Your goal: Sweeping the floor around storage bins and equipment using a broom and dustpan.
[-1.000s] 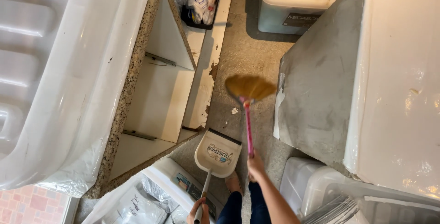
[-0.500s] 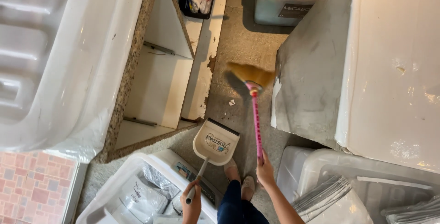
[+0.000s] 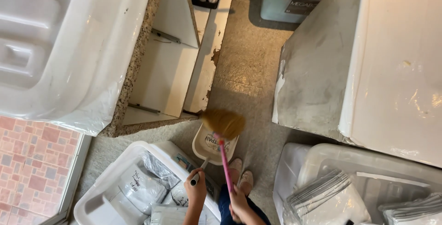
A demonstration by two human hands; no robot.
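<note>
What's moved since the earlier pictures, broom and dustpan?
The broom has been swept back toward the person: its straw head, earlier out on the floor ahead, now sits over the mouth of the dustpan. The right hand keeps its grip on the pink handle, the left hand on the dustpan's handle. The dustpan lies about where it did, just ahead of the feet.

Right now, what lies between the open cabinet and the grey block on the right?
Bare speckled floor, seen in the head view; the broom head sits at its near end.

Pink-handled broom (image 3: 224,133) (tan bristles), cream dustpan (image 3: 212,145), speckled grey floor (image 3: 251,64).
</note>
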